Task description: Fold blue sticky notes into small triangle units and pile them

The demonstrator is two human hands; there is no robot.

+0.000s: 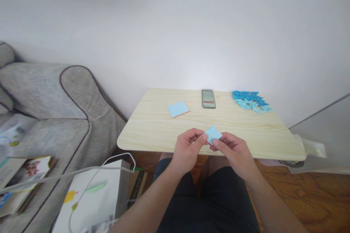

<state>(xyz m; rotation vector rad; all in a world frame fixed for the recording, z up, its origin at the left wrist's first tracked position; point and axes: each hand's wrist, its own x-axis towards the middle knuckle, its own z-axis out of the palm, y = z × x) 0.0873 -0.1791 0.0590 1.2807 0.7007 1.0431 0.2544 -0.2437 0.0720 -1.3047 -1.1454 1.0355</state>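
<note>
Between my two hands, just above the table's front edge, is a small folded piece of light blue paper (213, 134). My left hand (189, 147) pinches its left corner between thumb and fingers. On the other side, my right hand (235, 150) grips the lower right edge, thumb on top. Farther back on the table lies a stack of light blue square paper (178, 109) with an orange edge showing. At the back right sit several folded paper pieces (250, 101) in darker and lighter blue.
The pale wood-grain table (147, 123) stands against a white wall. A phone (208, 99) with a blurred screen lies near its back edge. To the left are a grey sofa (41, 91) with magazines (32, 173), a white box (93, 189) and a white cable (109, 168).
</note>
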